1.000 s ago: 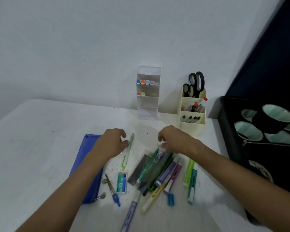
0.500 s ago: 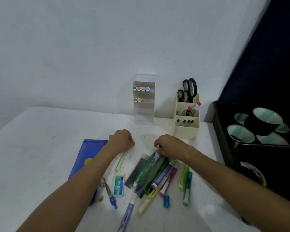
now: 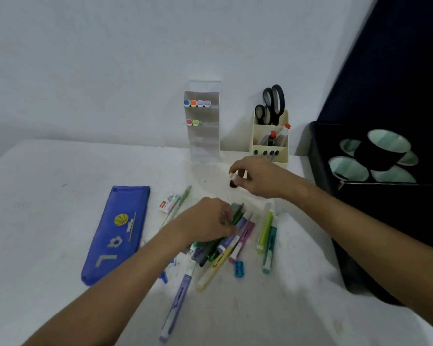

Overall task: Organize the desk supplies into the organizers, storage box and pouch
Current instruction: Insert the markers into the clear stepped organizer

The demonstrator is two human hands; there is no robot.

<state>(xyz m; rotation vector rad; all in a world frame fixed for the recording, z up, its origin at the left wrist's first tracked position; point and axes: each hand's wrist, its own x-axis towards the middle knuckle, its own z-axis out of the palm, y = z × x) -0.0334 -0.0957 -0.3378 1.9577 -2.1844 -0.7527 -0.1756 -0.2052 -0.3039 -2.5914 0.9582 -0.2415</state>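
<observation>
A pile of pens and markers [image 3: 225, 243] lies in the middle of the white desk. My left hand [image 3: 208, 221] reaches into the pile with fingers curled on a dark green pen [image 3: 238, 214]. My right hand [image 3: 258, 179] is raised above the desk in front of the organizers and pinches a small white-and-black marker [image 3: 233, 179]. A clear tiered organizer [image 3: 204, 126] with coloured markers stands at the wall. Beside it a cream organizer [image 3: 270, 138] holds scissors and pens. A blue pouch [image 3: 118, 231] lies flat at the left.
A black storage box [image 3: 375, 196] with tape rolls sits at the right edge of the desk. An eraser [image 3: 169, 203] and a green pen [image 3: 180, 201] lie between pouch and pile. A blue sharpener [image 3: 238, 268] and two highlighters [image 3: 266, 236] lie at the pile's right.
My right hand lifted off the pile toward the organizers with a small marker. My left hand moved right from near the pouch into the pile. The camera shifted, showing the whole pouch.
</observation>
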